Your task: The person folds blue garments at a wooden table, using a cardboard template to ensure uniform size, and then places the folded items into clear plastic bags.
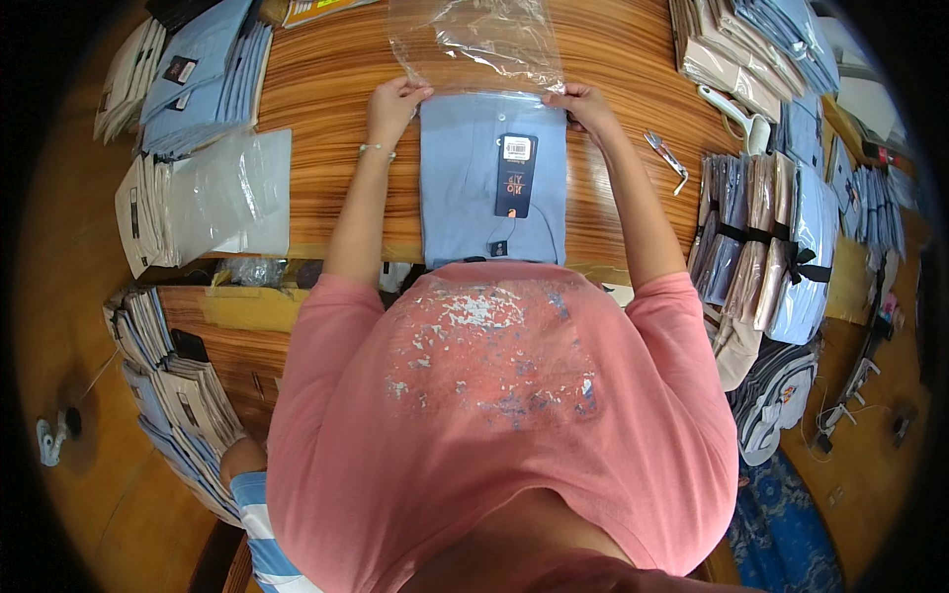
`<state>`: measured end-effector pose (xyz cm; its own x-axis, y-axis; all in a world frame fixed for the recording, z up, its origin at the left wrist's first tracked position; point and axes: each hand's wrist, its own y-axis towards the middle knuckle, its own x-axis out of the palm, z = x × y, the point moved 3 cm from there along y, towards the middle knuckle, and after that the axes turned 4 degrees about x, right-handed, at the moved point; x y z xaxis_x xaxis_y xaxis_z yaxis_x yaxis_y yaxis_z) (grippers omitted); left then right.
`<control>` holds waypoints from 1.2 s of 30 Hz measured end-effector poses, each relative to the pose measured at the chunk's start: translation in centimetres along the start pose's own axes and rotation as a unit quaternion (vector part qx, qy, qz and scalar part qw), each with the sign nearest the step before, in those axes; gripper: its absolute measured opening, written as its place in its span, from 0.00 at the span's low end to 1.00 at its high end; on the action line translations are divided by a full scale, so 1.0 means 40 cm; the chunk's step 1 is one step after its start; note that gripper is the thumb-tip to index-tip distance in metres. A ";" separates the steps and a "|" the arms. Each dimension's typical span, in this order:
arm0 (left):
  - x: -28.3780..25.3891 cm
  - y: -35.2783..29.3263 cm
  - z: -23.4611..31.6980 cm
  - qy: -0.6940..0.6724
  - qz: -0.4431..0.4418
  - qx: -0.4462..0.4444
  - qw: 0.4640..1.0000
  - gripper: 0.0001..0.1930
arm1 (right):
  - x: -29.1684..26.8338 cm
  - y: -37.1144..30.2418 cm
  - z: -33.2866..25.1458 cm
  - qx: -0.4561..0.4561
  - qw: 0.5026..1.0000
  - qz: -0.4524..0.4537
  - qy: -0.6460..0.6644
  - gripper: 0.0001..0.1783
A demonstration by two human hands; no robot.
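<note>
A folded light blue garment (460, 178) lies flat on the table in front of me, with a dark hang tag (512, 193) on it. Beyond its far edge is a clear plastic bag (474, 44), whose near edge meets the garment. My left hand (395, 106) pinches the bag's near left corner, beside the garment's far left corner. On the other side, my right hand (587, 106) has its fingers closed at the bag's near right corner, close against the garment. Whether the garment's far edge is inside the bag is hard to make out.
Stacks of folded blue garments (193, 74) and clear bags (232, 193) lie at the left. On the right are a small cutter-like tool (665, 161), a white-handled device (736, 114), stacked packets (722, 59) and ribbon-tied bundles (766, 237). The wooden table (326, 59) runs underneath.
</note>
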<state>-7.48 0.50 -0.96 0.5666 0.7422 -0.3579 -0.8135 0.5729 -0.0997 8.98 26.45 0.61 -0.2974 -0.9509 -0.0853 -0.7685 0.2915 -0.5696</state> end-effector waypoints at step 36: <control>-0.009 0.023 0.019 -0.039 -0.236 -0.060 0.969 0.28 | -0.077 0.065 0.016 0.086 0.974 -0.157 -0.136 0.16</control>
<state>-8.32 1.02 -0.23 0.8837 0.4342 -0.1745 -0.4680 0.8142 -0.3437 8.25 30.09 -1.12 0.1158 -0.9897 -0.0843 -0.6840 -0.0179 -0.7293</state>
